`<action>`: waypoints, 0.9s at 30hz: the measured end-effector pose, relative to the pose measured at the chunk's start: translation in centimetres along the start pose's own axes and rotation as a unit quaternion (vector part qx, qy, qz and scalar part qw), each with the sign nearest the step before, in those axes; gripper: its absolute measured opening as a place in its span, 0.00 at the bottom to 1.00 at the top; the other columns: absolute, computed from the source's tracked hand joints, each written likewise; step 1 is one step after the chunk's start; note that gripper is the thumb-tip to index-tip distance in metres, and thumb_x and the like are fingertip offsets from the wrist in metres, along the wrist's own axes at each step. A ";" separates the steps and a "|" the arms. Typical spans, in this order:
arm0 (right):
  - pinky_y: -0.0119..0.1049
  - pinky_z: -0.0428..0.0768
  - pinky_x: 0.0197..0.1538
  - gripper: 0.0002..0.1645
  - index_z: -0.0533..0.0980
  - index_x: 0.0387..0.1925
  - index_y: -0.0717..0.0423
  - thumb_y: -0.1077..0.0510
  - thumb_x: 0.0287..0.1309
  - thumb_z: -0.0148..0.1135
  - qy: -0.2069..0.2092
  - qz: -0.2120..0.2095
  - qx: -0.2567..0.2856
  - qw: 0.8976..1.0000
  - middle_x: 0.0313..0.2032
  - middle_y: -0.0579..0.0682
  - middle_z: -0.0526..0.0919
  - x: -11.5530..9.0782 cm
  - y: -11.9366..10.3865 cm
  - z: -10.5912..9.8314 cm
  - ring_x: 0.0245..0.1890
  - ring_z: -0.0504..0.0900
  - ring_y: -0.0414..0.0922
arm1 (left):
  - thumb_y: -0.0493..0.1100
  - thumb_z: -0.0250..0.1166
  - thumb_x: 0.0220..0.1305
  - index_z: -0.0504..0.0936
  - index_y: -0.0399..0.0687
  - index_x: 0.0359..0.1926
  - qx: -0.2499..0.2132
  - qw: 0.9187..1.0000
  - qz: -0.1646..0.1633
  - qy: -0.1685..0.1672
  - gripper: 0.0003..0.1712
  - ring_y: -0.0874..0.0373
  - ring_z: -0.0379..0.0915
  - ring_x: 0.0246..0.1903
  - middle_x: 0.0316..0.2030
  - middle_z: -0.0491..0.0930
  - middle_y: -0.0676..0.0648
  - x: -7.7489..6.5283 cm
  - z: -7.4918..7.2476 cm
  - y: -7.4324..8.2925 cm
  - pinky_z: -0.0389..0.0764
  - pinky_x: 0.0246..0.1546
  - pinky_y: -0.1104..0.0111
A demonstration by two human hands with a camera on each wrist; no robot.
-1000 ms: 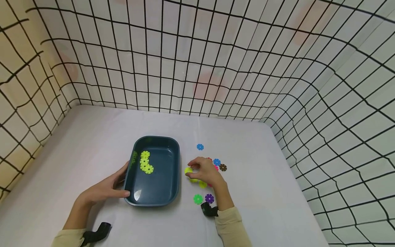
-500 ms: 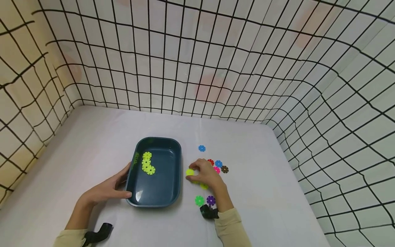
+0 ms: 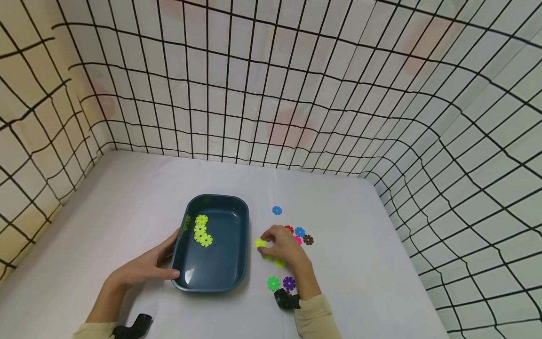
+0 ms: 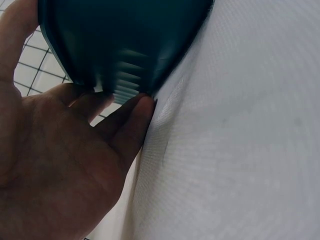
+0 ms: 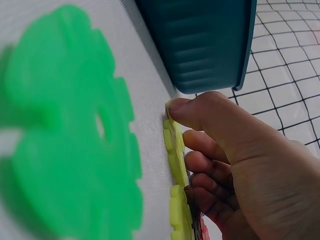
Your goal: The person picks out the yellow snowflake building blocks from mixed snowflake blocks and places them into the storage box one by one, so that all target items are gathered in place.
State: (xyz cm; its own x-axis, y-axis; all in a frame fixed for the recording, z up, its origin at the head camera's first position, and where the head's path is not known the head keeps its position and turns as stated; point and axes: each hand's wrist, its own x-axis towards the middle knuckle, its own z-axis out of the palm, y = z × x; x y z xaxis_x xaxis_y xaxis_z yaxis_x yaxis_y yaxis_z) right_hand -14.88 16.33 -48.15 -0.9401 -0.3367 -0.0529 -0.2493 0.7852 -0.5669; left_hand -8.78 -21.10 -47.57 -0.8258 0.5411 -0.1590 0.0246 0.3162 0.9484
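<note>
A dark blue-green tray (image 3: 224,268) stands on the white cloth, with several yellow notched interlocking discs (image 3: 201,230) in an overlapping row inside it. My left hand (image 3: 141,270) holds the tray's left side, thumb at the near-left rim, the other fingers against the outer wall (image 4: 130,40). Just right of the tray, my right hand (image 3: 287,246) pinches a yellow interlocking disc (image 3: 260,243) between thumb and bent index finger, low over the cloth. More yellow discs (image 5: 180,207) lie under that hand, partly hidden by it.
Near the right wrist lie a green disc (image 3: 273,283) and a purple disc (image 3: 289,283). Beyond the hand are red, pink, blue and brown discs (image 3: 308,239), with another blue disc (image 3: 277,210) farther back. Black wire mesh (image 3: 237,94) surrounds the table's back and sides.
The head view has shifted slightly, so everything sits a little lower in it. My right thumb has drawn in a little on the yellow disc. My left hand stays at the tray.
</note>
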 end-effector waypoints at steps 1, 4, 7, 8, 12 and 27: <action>0.32 0.79 0.44 0.18 0.83 0.39 0.52 0.49 0.47 0.75 0.000 -0.001 0.001 1.000 0.36 0.43 0.80 0.0 0.0 0.0 0.38 0.74 0.40 | 0.45 0.68 0.57 0.32 0.53 0.78 0.001 1.000 -0.003 0.002 0.62 0.28 0.41 0.73 0.77 0.35 0.33 0.0 0.0 0.0 0.66 0.59 0.75; 0.32 0.79 0.43 0.17 0.83 0.39 0.51 0.49 0.47 0.75 0.000 -0.001 0.000 1.000 0.35 0.43 0.80 0.0 0.0 0.0 0.38 0.74 0.40 | 0.44 0.68 0.57 0.32 0.52 0.78 0.003 1.000 -0.003 0.003 0.62 0.27 0.42 0.72 0.76 0.35 0.33 0.0 0.0 0.1 0.66 0.58 0.76; 0.32 0.78 0.43 0.17 0.83 0.38 0.52 0.49 0.47 0.75 0.004 -0.001 -0.006 1.000 0.35 0.42 0.79 -0.1 0.0 0.0 0.37 0.74 0.40 | 0.44 0.68 0.57 0.32 0.52 0.78 -0.002 1.000 -0.003 0.002 0.61 0.27 0.42 0.72 0.76 0.34 0.33 0.0 0.1 0.2 0.66 0.57 0.77; 0.31 0.78 0.42 0.17 0.83 0.38 0.52 0.49 0.47 0.75 0.005 -0.003 -0.009 1.000 0.35 0.42 0.79 -0.1 0.1 0.0 0.37 0.73 0.40 | 0.44 0.68 0.57 0.32 0.53 0.78 -0.003 1.000 -0.005 0.001 0.61 0.27 0.42 0.72 0.77 0.34 0.33 0.1 0.1 0.2 0.66 0.57 0.77; 0.30 0.78 0.41 0.17 0.83 0.36 0.52 0.48 0.46 0.74 0.011 -0.015 -0.022 1.000 0.33 0.42 0.78 -0.2 0.2 0.3 0.36 0.73 0.39 | 0.45 0.68 0.58 0.32 0.52 0.78 -0.014 1.000 -0.013 -0.005 0.61 0.28 0.39 0.73 0.77 0.33 0.33 0.0 0.3 0.3 0.66 0.58 0.78; 0.26 0.78 0.39 0.15 0.83 0.34 0.51 0.48 0.46 0.73 0.029 -0.041 -0.035 0.998 0.31 0.41 0.79 -0.3 0.3 0.4 0.33 0.73 0.36 | 0.44 0.68 0.59 0.31 0.52 0.78 -0.041 0.999 -0.014 -0.019 0.61 0.28 0.36 0.74 0.77 0.32 0.34 0.0 0.1 0.2 0.64 0.55 0.82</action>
State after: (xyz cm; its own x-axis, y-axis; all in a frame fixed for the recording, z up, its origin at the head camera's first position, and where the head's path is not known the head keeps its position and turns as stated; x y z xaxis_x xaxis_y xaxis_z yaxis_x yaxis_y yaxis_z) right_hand -14.62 16.48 -48.60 -0.9274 -0.3717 0.0410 -0.3398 0.7918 -0.5075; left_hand -8.70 -20.91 -47.38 -0.8039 0.5623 -0.1937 -0.0447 0.2677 0.9625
